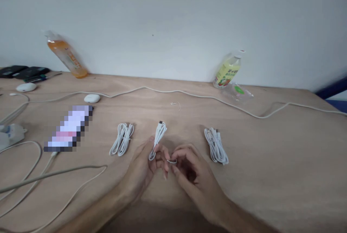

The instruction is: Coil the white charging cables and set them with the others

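My left hand (145, 166) is closed around the lower end of a coiled white cable (158, 135) that points away from me over the wooden table (271, 160). Touching it, my right hand (189, 168) pinches a thin white tie (171, 161) at the cable's near end. A second bundled white cable (122, 139) lies to the left of my hands. A third bundle (216, 145) lies to the right.
A long white cord (189, 95) runs across the table's far side. An orange bottle (66, 55) and a green-labelled bottle (227, 68) lean on the wall. A phone (69, 128), a white earbud case (91, 98) and loose cables (40, 178) lie at left.
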`<move>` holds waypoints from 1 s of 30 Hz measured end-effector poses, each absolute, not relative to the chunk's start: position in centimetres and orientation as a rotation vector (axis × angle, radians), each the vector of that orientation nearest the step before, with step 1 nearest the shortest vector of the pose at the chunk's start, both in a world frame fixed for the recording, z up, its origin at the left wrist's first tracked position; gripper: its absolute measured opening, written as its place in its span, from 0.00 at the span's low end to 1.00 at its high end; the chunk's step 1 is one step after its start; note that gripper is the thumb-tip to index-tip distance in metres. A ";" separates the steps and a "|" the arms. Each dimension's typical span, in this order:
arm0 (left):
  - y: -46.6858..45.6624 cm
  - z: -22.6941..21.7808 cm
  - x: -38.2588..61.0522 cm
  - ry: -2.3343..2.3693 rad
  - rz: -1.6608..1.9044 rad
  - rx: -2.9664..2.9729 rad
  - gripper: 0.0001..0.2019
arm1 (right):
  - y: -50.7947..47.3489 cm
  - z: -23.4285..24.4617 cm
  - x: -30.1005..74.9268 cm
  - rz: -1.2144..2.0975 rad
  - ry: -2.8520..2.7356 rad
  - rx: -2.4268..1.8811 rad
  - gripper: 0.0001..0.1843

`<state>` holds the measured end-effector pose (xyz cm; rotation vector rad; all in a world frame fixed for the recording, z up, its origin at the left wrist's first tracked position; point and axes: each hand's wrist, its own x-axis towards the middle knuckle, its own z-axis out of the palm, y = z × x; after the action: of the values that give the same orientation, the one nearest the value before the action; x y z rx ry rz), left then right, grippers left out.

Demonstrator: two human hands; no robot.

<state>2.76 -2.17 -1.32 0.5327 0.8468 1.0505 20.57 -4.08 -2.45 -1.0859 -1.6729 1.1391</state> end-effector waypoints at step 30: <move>-2.1 -0.3 2.5 0.919 0.926 0.417 0.20 | -4.2 -2.3 21.1 1.127 -1.643 -0.936 0.08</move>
<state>2.53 -2.07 -0.25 0.4169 0.9190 0.9257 21.15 -4.20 -2.26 -0.9356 -1.6431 1.1266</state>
